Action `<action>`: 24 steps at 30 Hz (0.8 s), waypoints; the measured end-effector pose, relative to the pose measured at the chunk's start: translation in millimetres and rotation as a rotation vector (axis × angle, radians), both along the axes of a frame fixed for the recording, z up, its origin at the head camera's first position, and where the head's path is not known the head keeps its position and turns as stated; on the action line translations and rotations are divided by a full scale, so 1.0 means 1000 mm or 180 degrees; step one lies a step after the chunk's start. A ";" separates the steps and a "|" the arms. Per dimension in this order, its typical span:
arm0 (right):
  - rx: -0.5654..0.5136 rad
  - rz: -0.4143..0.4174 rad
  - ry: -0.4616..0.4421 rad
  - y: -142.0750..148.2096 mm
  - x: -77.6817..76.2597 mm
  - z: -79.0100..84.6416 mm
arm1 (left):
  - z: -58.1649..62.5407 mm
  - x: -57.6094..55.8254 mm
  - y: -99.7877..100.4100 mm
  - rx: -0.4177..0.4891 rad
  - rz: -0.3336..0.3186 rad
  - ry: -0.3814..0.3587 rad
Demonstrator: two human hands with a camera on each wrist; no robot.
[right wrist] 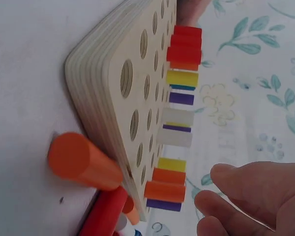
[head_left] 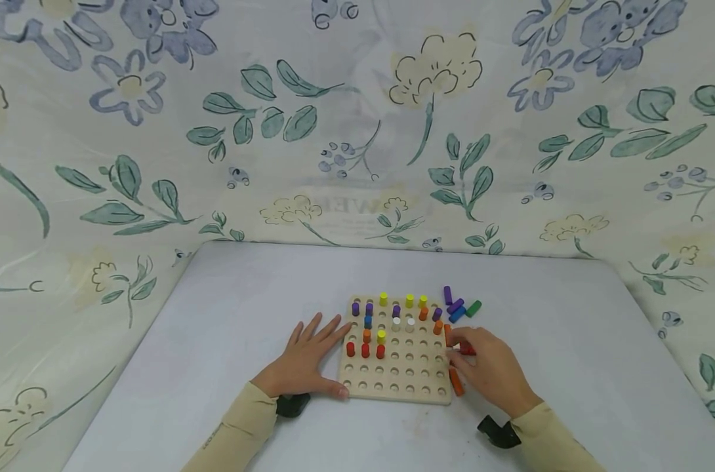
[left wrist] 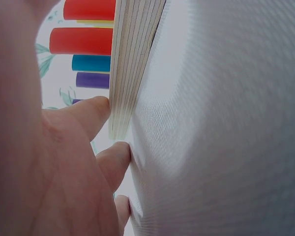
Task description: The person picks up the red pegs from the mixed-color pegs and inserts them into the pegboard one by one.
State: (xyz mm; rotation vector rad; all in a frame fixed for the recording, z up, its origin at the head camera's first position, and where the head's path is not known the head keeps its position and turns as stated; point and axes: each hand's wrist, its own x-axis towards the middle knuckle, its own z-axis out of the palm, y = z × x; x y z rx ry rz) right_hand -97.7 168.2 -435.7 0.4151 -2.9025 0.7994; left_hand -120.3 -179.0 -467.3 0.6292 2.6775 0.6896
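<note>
Left hand (head_left: 310,359): pegboard (head_left: 402,380) is touched, fingers spread.
Right hand (head_left: 492,367): fingers are held parted near orange peg (head_left: 456,382).

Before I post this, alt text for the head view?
A person's right grip is among loose colored pegs at the right edge of a wooden pegboard, while the left grip, spread wide, touches its left edge. Upright pegs fill some holes; white table, floral backdrop behind.

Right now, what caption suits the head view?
Left grip touching the pegboard at its left edge, right grip beside loose pegs.
</note>
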 end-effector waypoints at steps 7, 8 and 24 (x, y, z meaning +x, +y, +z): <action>0.0053 -0.0164 -0.0011 0.010 0.002 0.000 | 0.001 0.000 0.001 -0.0020 -0.0001 -0.0011; 0.0048 -0.0179 -0.0012 0.012 0.002 0.001 | 0.000 0.000 0.001 -0.0028 0.0000 -0.0005; 0.0186 -0.0334 0.0012 0.031 0.004 -0.002 | -0.001 0.000 0.001 0.0007 0.0005 0.0001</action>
